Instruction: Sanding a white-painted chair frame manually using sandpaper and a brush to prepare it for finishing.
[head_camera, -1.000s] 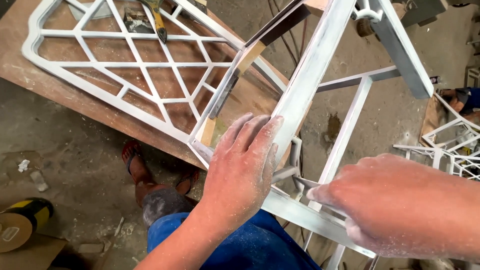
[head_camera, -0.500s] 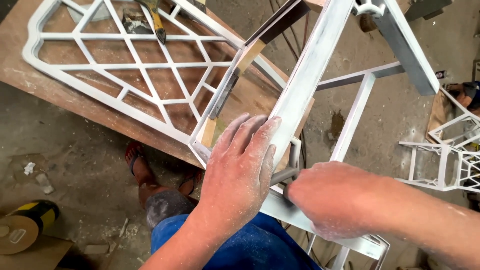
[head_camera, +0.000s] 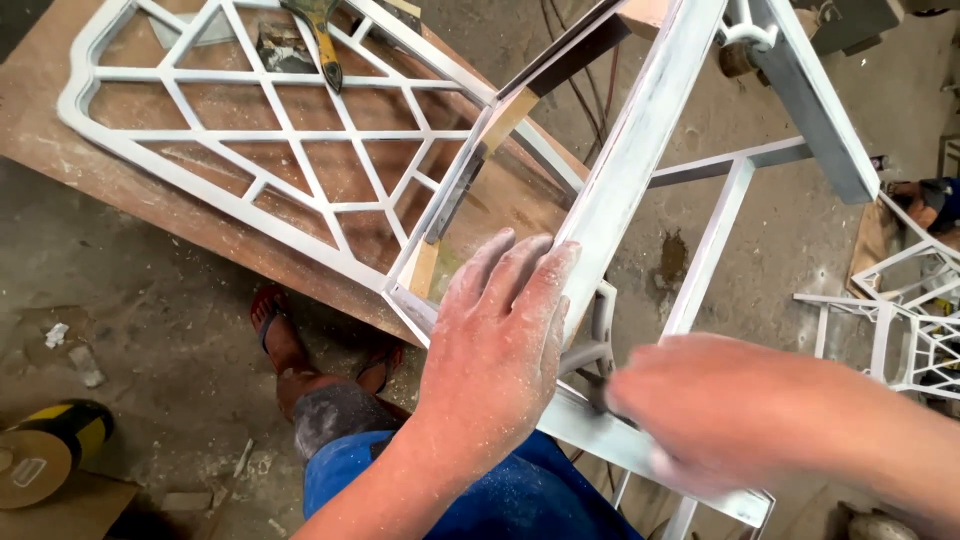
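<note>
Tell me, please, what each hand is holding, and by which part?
The left hand lies flat on the white metal frame, steadying its bar. The blurred right hand works against the lower bar; what it grips cannot be told.

Both forearms are bare, with no sleeve, glove, watch or ring in sight, and the left hand at the centre of the frame is dusted all over with fine white powder that speckles the knuckles, fingers and wrist. The right hand, at the lower right, is blurred, so only a pale dusting along its underside can be made out. At the bottom centre the legs wear blue trousers flecked with white specks and greyed with dust at the knee, and the foot at the lower left wears a dark red open sandal with straps.
</note>
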